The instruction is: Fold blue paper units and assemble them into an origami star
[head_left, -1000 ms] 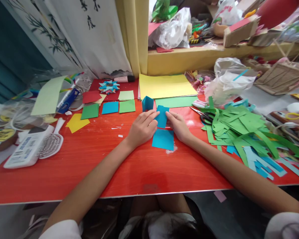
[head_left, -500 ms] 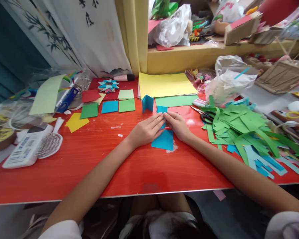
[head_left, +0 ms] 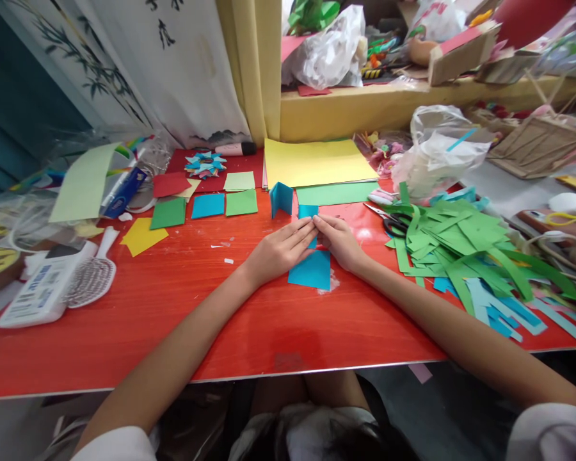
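Both hands are together on a small folded piece of blue paper [head_left: 308, 210] lying on the table. My left hand [head_left: 281, 250] has its fingers held together across the paper, pressing it down. With thumb and fingers closed, my right hand [head_left: 340, 242] grips the paper's right edge, its fingertips meeting those of the left. Most of the fold is hidden under the fingers. Just below lies a flat blue paper square [head_left: 311, 272]. A creased blue paper [head_left: 281, 200] stands upright like an open card beyond my left hand.
Green paper strips [head_left: 465, 250] and scissors [head_left: 393, 221] lie to the right. Yellow sheets [head_left: 317, 163] are at the back. Coloured squares, including a green one [head_left: 241, 202], lie to the left, with a paper star ring [head_left: 205, 164] behind. A hairbrush [head_left: 93, 278] rests far left.
The view has shifted slightly, so everything sits a little further left. Both hands stay in the same place on the folded blue paper.
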The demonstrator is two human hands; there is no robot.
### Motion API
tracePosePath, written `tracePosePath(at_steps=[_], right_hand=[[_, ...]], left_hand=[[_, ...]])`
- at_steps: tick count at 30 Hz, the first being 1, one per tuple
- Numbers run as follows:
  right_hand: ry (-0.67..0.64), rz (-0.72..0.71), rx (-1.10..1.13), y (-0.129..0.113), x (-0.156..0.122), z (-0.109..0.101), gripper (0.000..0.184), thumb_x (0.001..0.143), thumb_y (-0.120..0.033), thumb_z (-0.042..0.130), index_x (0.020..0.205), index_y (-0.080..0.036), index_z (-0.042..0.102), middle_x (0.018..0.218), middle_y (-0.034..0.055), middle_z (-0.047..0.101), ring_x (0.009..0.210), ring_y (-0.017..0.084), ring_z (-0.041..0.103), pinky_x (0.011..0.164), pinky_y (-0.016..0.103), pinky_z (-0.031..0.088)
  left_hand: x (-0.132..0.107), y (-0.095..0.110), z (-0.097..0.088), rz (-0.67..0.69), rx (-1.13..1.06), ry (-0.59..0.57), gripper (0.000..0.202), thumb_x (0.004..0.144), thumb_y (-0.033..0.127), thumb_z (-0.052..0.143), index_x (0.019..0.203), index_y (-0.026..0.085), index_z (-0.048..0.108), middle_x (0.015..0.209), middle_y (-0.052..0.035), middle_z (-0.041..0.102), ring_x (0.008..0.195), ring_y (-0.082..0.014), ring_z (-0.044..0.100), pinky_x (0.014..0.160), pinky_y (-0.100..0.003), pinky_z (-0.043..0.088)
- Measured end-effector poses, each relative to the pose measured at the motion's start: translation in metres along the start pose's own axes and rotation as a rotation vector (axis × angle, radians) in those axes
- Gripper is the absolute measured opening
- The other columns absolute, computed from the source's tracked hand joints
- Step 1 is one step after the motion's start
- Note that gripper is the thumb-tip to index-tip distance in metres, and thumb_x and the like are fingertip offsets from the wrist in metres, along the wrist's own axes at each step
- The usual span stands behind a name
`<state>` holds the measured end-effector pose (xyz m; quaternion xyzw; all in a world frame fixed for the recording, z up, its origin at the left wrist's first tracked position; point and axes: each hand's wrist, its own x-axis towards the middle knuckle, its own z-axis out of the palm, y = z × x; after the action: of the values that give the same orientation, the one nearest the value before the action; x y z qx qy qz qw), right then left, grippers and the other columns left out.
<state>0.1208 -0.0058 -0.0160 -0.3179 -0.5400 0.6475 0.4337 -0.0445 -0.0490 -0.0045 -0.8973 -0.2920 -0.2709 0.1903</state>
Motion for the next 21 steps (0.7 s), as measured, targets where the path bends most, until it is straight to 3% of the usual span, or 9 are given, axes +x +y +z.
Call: tracePosePath(at_steps=[12,17,19,21], right_hand=[[0.032,0.029,0.001,-0.002,0.0,0.001,0.03,0.072,-0.048,0.061,0.074,-0.019,0.052,0.065,-0.0032,0.045,0.057,0.008,0.044,0.053,0.022,0.039],[0.092,-0.047,-0.174,-0.004,-0.001,-0.001,0.033,0.077,-0.044,0.057,0.062,-0.018,0.043,0.06,-0.0036,0.037,0.055,0.008,0.036,0.05,0.022,0.031],[0.102,-0.089,-0.279,-0.006,-0.002,-0.001,0.034,0.079,-0.044,0.054,0.061,-0.019,0.041,0.06,-0.0032,0.037,0.056,0.009,0.036,0.052,0.023,0.032],[0.074,-0.1,-0.345,-0.008,-0.004,0.0,0.033,0.082,-0.046,0.05,0.064,-0.019,0.044,0.06,-0.0029,0.04,0.056,0.01,0.038,0.052,0.024,0.033]], left_hand=[[0.0,-0.001,0.002,0.005,-0.001,-0.03,0.043,0.091,0.022,0.043,0.132,0.007,0.042,0.13,-0.0136,0.053,0.128,-0.022,0.043,0.106,-0.038,0.043],[0.002,0.003,-0.001,0.018,-0.117,-0.016,0.037,0.09,0.025,0.046,0.125,0.012,0.05,0.126,-0.01,0.057,0.123,-0.0206,0.048,0.103,-0.037,0.045],[0.004,0.006,-0.004,-0.056,-0.228,0.035,0.03,0.09,0.025,0.045,0.118,0.016,0.055,0.12,-0.0073,0.061,0.119,-0.0188,0.052,0.101,-0.037,0.046],[0.005,0.009,-0.005,-0.29,-0.329,0.141,0.025,0.09,0.025,0.047,0.11,0.018,0.059,0.111,-0.0066,0.063,0.108,-0.0172,0.056,0.095,-0.034,0.048]])
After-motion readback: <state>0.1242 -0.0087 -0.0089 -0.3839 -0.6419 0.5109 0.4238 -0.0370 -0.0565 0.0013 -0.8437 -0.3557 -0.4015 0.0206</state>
